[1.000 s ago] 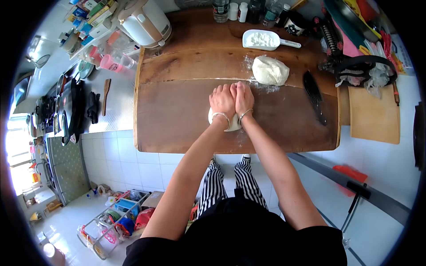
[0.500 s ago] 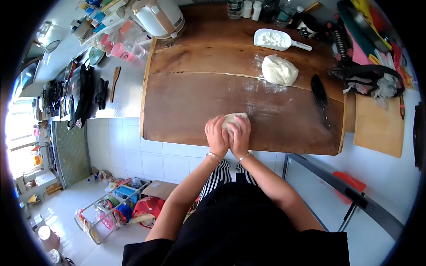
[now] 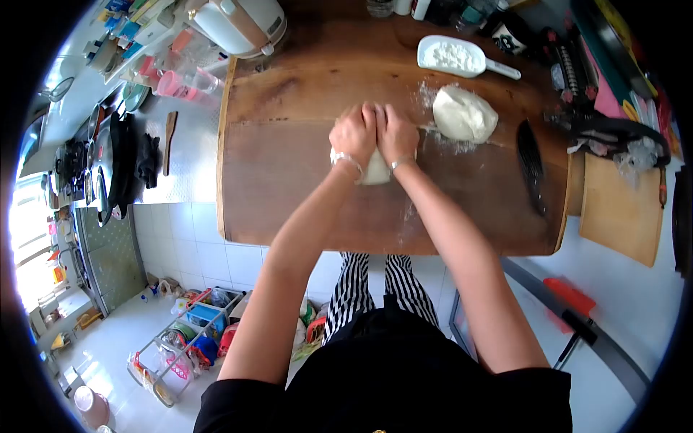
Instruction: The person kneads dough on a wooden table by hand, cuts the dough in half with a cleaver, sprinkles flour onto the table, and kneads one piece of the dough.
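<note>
Side by side, my left hand (image 3: 353,136) and my right hand (image 3: 395,134) bear down on a lump of pale dough (image 3: 375,172), their fingers curled over its far side. Part of the dough shows between and below my wrists; the rest is hidden under my palms. Both arms are stretched forward, with a bracelet on each wrist. To the right of my right hand sits a second, rounded dough lump (image 3: 464,115) on the wooden board (image 3: 289,195), with flour scattered around it.
A white scoop (image 3: 452,56) of flour lies behind the second lump. At the board's right is a dark brush-like tool (image 3: 530,162). An electric kettle (image 3: 242,25) stands at the back left, bottles along the back. A wooden spatula (image 3: 170,143) rests on the metal counter.
Both hands have moved forward from near the board's front edge, pushing the dough away from my body. My arms have straightened. The view has shifted slightly.
</note>
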